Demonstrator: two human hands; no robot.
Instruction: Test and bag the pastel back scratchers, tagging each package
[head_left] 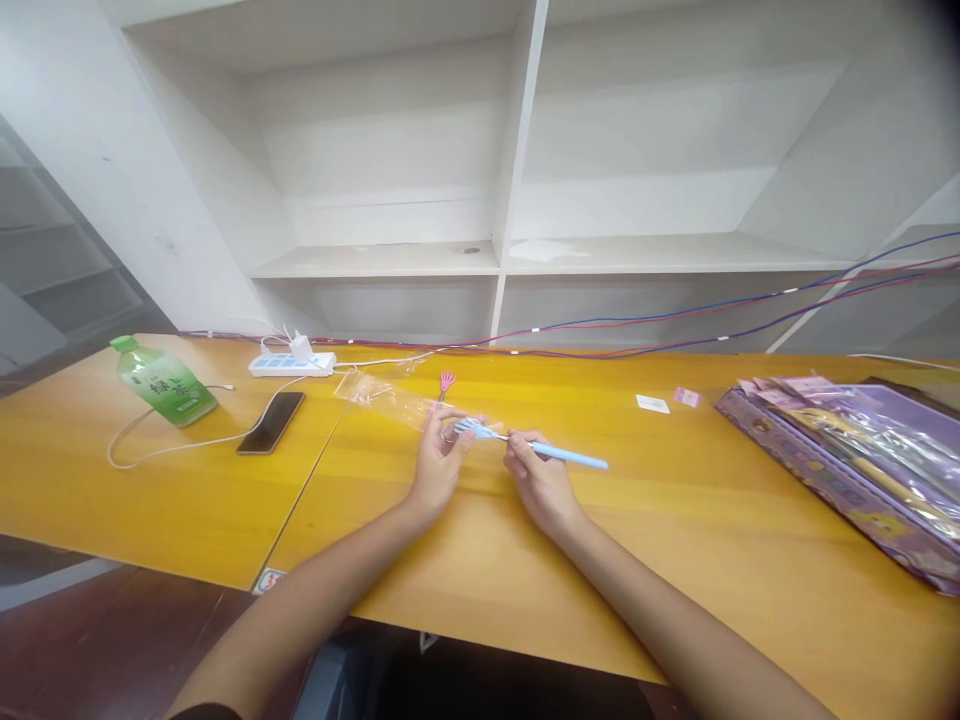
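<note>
A light-blue back scratcher (570, 456) with a hand-shaped head and a thin metal rod lies across my right hand (541, 482), whose fingers pinch it near the rod. Its blue head points left, right by the fingers of my left hand (437, 462). Those fingers are closed on the open end of a long clear plastic bag (390, 400), which stretches away to the upper left. Whether the head's tips are inside the bag I cannot tell. Just beyond my left hand is a pink hand-shaped head (448, 380) on a short rod, its lower part hidden.
To the left stand a green drink bottle (169, 385), a phone (271, 422) and a power strip (292, 364) with a white cable. On the right are a white card (652, 404), a pink card (687, 397) and a purple package (840, 480) bearing wrapped items. White shelving (517, 150) rises behind.
</note>
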